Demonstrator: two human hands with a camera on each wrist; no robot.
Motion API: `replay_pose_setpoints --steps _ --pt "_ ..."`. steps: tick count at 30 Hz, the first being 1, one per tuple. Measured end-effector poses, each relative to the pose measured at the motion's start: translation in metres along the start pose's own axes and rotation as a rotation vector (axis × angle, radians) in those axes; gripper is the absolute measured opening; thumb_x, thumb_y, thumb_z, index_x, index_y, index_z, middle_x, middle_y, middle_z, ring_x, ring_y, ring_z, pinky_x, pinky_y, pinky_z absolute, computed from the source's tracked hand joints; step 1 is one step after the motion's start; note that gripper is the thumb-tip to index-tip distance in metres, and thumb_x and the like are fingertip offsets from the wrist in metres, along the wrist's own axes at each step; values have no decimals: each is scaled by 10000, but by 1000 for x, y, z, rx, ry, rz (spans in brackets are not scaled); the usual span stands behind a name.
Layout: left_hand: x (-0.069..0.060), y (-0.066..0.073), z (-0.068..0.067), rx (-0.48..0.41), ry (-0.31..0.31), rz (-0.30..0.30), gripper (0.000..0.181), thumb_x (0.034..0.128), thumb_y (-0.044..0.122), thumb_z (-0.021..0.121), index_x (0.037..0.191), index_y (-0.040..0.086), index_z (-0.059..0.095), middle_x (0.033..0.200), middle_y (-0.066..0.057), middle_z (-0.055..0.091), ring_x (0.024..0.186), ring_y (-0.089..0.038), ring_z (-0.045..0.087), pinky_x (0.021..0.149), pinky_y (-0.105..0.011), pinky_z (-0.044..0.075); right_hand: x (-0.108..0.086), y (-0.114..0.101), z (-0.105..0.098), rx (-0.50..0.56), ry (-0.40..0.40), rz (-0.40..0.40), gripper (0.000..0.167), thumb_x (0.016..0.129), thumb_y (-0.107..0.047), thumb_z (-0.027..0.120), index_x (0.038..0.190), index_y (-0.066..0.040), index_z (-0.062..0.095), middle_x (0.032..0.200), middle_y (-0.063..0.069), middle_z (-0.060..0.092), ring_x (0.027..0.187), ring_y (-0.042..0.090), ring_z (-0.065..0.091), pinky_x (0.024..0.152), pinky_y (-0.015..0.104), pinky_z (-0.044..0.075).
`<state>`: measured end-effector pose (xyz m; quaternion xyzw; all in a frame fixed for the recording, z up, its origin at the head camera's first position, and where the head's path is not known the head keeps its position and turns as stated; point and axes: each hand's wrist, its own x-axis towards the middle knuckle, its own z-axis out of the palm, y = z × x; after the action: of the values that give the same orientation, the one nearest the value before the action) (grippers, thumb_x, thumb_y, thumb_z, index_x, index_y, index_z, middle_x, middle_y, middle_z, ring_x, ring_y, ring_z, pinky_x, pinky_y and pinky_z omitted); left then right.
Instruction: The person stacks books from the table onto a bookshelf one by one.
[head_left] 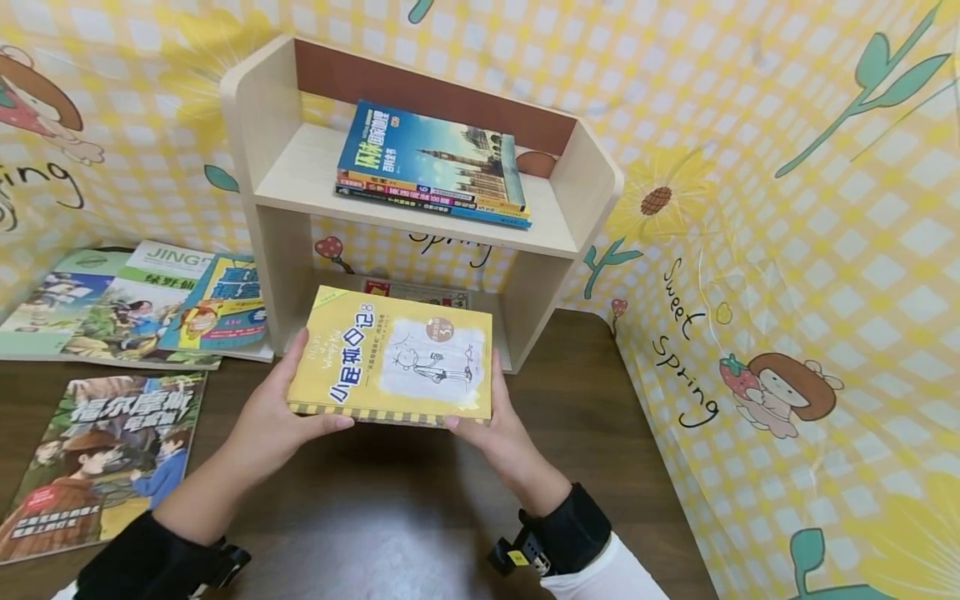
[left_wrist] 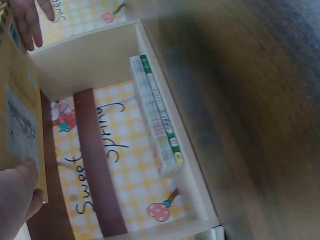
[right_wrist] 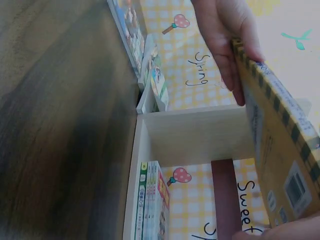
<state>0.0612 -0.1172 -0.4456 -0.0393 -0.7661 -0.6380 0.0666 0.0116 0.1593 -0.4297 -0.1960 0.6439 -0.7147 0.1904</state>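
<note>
The person's left grip [head_left: 273, 408] and right grip [head_left: 502, 429] are pinching a thick yellow book [head_left: 397, 358] from its two ends, thumbs pressing on the checked spine side, fingers reaching toward the underside. The cover is facing up, showing a line-drawn figure; the wrist views are showing a barcode on the back. The book is hanging clear of the bench [head_left: 615, 417], in front of the lower compartment of a pale wooden bookshelf [head_left: 273, 125], which is standing near the bench's back edge, left of the back right corner. On the upper shelf, a stack of books [head_left: 435, 154] with a blue cover on top is lying between the side panels. Below, a low stack [head_left: 431, 293] is resting on the bottom board, partly hidden by the yellow book. Toward the bench's back edge, left of the bookshelf, several books [head_left: 142, 292] are overlapping; nearer the front edge, a comic-style book [head_left: 112, 450] is lying flat. Yellow checked cloth [head_left: 787, 250] is hanging along the bench's right edge.
</note>
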Motion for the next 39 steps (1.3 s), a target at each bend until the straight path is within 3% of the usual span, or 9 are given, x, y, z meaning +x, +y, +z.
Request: replay_pose_setpoints --steps 3,9,14,19,27,32,39 --pt "-2 6 0 1 5 12 1167 772 79 811 1558 183 -46 1512 -218 322 927 64 591 755 -113 503 -1 -2 -1 -2 -44 -52 1139 870 -56 702 1509 -313 -206 1564 112 259 1091 140 622 928 260 491" --pt "-1 26 0 91 33 47 1173 769 125 822 1558 190 -44 1510 -217 315 926 82 566 753 -86 482 3 -15 -4 -54 -96 -190 1237 789 -42 787 1509 -339 -175 1525 119 314 1098 202 627 864 293 537" --pt "6 44 -1 163 54 79 1183 764 170 831 1558 211 -46 1478 -217 353 920 83 554 742 -71 462 9 -33 -8 -107 -86 -236 1217 790 -44 786 1518 -330 -146 1532 90 299 1090 197 630 856 292 542" --pt "18 64 -3 165 57 118 1176 770 183 827 1557 244 -44 1469 -184 353 946 19 568 754 -82 479 18 -50 -12 -141 -71 -252 1209 792 -40 780 1523 -314 -143 1546 44 292 1096 197 626 852 295 545" --pt "48 94 -8 172 97 169 1170 753 219 838 1555 300 -10 1475 -92 364 959 -103 574 763 -95 489 40 -79 -14 -139 55 -207 1117 831 100 676 1543 -296 -88 1487 2 394 1079 165 621 834 220 526" --pt "69 109 -13 199 124 161 1197 737 222 851 1558 266 -18 1487 -104 356 939 -84 551 742 -76 448 57 -89 -14 -148 120 -261 1052 849 89 663 1559 -225 -47 1528 -52 337 1210 203 546 954 234 468" --pt "94 122 -16 80 124 121 1190 734 236 854 1552 325 -6 1419 -63 476 1001 -48 609 819 -104 477 80 -95 -10 -139 270 -280 966 866 -36 703 1566 -171 51 1572 -39 250 1274 117 480 1034 243 413"
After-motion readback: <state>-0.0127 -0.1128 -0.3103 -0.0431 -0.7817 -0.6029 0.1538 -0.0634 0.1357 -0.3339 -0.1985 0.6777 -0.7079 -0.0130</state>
